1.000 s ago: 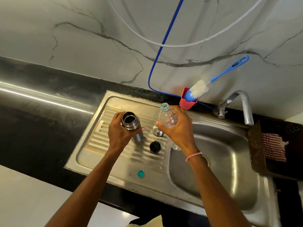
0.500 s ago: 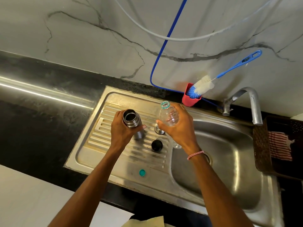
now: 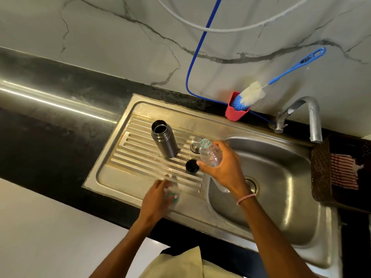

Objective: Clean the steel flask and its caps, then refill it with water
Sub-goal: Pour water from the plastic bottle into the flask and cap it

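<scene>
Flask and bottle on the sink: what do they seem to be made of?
Flask: apparently stainless steel with a brushed satin finish; it has a grey metallic sheen and soft highlights. Bottle: probably thin clear plastic, glossy; one sees through its ribbed wall, and a teal ring sits at the neck.

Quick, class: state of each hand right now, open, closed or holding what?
Left hand: over the small green cap, blurred; cannot be told.
Right hand: closed around the clear plastic bottle.

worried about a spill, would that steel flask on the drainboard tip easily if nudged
Probably: the steel flask stands tall and narrow, uncapped and unheld, on the ribbed drainboard. Its smooth metal wall likely feels stiff and slippery.
</scene>
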A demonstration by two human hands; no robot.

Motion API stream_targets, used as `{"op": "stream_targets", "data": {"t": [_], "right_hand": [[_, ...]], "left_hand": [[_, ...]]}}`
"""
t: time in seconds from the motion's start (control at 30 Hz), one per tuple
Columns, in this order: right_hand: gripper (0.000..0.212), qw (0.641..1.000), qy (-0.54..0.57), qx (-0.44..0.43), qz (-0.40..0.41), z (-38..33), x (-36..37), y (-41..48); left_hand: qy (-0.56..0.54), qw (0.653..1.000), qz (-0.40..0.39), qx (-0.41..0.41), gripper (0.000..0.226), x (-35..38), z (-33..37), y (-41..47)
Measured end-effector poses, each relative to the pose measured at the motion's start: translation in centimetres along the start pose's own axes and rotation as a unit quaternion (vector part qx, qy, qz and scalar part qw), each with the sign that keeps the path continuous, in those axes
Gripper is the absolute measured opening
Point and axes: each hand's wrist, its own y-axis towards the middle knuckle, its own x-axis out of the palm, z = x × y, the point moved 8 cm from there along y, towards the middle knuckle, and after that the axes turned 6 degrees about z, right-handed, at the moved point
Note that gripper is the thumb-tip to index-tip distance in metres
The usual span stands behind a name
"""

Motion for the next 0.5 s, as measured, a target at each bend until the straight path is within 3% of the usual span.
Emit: {"op": "stream_targets", "data": {"t": [0.13, 0.3, 0.4, 0.5], "right_hand": [[0.056, 0.999, -0.036, 0.010, -0.024, 1.9, 0.0, -2.7], [0.056, 0.999, -0.035, 0.017, -0.028, 2.7, -0.7, -4.8], [0.056, 0.999, -0.037, 0.010, -0.027, 2.4, -1.5, -5.8], [0.057, 0.998, -0.054, 0.004, -0.030, 2.0, -2.2, -6.3]], "left_hand": [[0.079, 0.995, -0.023, 0.055, 0.050, 2.5, -0.3, -1.4], [0.093, 0.994, -0.023, 0.051, 0.046, 2.9, -0.5, -1.3], [0.002, 1.000, 0.010, 0.014, 0.042, 1.3, 1.1, -1.1], [-0.123, 0.988, 0.091, -0.017, 0.032, -2.0, 5.2, -0.3]]}}
